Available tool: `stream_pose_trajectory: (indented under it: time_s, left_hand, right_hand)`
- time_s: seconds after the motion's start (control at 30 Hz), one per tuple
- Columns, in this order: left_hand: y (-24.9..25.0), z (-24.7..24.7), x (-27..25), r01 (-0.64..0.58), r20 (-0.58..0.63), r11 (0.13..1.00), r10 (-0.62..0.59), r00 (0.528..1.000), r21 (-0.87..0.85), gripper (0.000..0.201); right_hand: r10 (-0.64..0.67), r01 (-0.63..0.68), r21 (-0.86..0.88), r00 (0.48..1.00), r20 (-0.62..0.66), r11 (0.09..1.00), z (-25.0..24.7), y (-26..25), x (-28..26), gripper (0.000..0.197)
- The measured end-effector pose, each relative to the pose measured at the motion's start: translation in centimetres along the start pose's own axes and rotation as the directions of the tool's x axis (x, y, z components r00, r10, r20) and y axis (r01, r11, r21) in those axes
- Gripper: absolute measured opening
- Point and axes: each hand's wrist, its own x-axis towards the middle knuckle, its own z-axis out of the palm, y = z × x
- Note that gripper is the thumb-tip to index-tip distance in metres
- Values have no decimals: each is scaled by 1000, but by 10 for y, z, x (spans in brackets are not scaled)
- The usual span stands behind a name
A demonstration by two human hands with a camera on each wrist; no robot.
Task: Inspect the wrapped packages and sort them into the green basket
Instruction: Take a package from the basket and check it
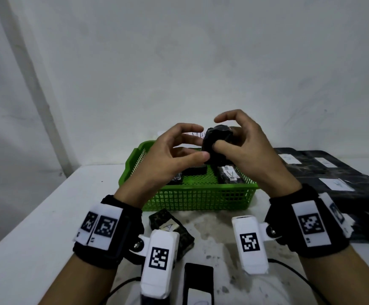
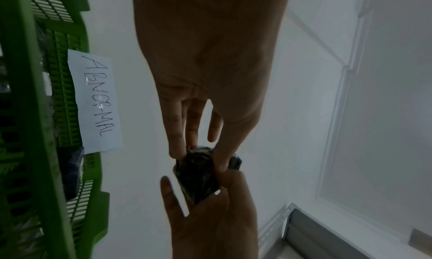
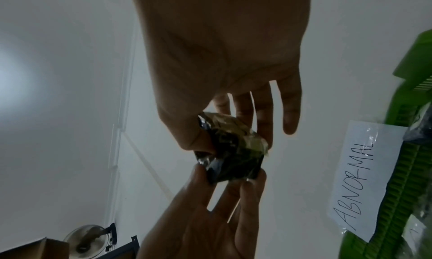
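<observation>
White table [image 1: 36, 227] under the wrists, plain white wall [image 1: 179, 51] beyond the hands. Both hands pinch one black wrapped package [image 1: 217, 146] betw. them, above green basket [image 1: 199, 198]: left hand [image 1: 168, 159] w/ thumb + fingertips, right hand [image 1: 245, 148] w/ thumb curled on it. Pkg label not visible. Basket contents partly hidden by hands.

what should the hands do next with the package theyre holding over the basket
Probably lower the black wrapped package into the green basket. Both the left hand and the right hand pinch it directly above the basket, whose paper sign reads ABNORMAL, and other packages already lie inside.
</observation>
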Motion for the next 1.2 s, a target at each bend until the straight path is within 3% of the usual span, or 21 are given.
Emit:
stream_pose_trajectory:
  time_s: [0.13, 0.23, 0.37, 0.43, 0.57, 0.67, 0.77, 0.87, 0.93, 1.0, 1.1, 1.2]
  left_hand:
    - [-2, 1, 0, -34, -4, 997, 35, 999, 63, 45]
    - [-3, -4, 1, -64, -41, 993, 68, 997, 102, 49]
    - [-2, -3, 1, -120, -23, 984, 124, 992, 129, 48]
    - [-1, 0, 0, -138, -12, 981, 141, 990, 139, 47]
    - [0, 2, -1, -136, -14, 971, 142, 990, 197, 33]
    - [1, 4, -1, -27, -43, 985, 35, 998, 171, 39]
    - [-1, 3, 0, 7, -86, 990, 5, 996, 139, 43]
    - [-2, 0, 0, -40, -121, 988, 58, 991, 149, 49]
    - [-1, 0, 0, -75, -119, 983, 96, 988, 167, 55]
    - [0, 1, 0, -119, -89, 971, 140, 986, 208, 56]
    - [-1, 2, -1, -137, -39, 951, 153, 987, 278, 49]
    - [0, 4, -2, -83, -56, 972, 98, 994, 220, 51]
  right_hand:
    - [-43, 43, -19, 999, 6, 999, 1, 0, 0, 42]
    - [85, -100, 112, 987, 134, 989, -10, 3, 3, 41]
    - [208, -281, 333, 949, 238, 900, -13, -1, 5, 23]
    - [195, -246, 377, 966, 169, 893, -8, -3, 4, 4]
    - [37, -23, 168, 996, -77, 985, 2, -1, 4, 16]
    - [-26, 33, 107, 997, -69, 994, -1, 0, 3, 19]
    - [-47, 40, 171, 998, 40, 985, -4, -3, 0, 19]
    - [63, -94, 317, 992, 106, 944, -5, -4, 1, 25]
    - [179, -219, 318, 972, 150, 922, -7, -3, 4, 27]
    - [215, -256, 278, 961, 172, 926, -7, -2, 4, 18]
    - [150, -153, 254, 988, 31, 955, -3, -1, 4, 17]
    - [40, -29, 160, 997, -68, 987, -1, 2, 5, 21]
